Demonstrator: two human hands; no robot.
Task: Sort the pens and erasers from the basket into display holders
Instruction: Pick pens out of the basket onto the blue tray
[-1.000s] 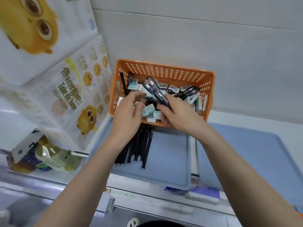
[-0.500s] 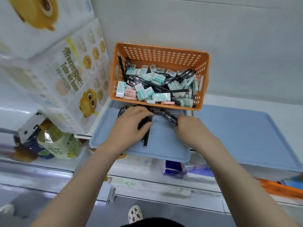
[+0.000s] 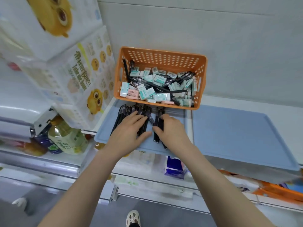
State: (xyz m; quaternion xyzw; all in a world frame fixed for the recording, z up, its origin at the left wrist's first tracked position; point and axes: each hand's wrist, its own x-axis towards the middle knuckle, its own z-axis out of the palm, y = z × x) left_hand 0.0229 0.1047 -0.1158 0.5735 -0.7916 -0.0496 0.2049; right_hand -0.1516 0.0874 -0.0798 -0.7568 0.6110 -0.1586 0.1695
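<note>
An orange basket point(image 3: 164, 58) stands at the back of the shelf, holding several boxed erasers point(image 3: 159, 78) and black pens point(image 3: 177, 91). In front of it lies a blue tray point(image 3: 147, 146) with a row of black pens point(image 3: 122, 113). My left hand point(image 3: 129, 131) lies flat on the pens, fingers straight. My right hand point(image 3: 170, 130) rests on more pens at the right end of the row, fingers loosely bent over them. Both hands hide the pens' lower ends.
A second blue tray point(image 3: 232, 136) lies to the right. Printed cartons point(image 3: 72, 76) with a yellow owl stack at the left wall. Bottles point(image 3: 65, 138) stand on a lower shelf at left. An orange bin point(image 3: 278, 190) shows at lower right.
Both hands left the basket, carried pens down to the left blue tray and now spread them into a row. The camera view shifted slightly.
</note>
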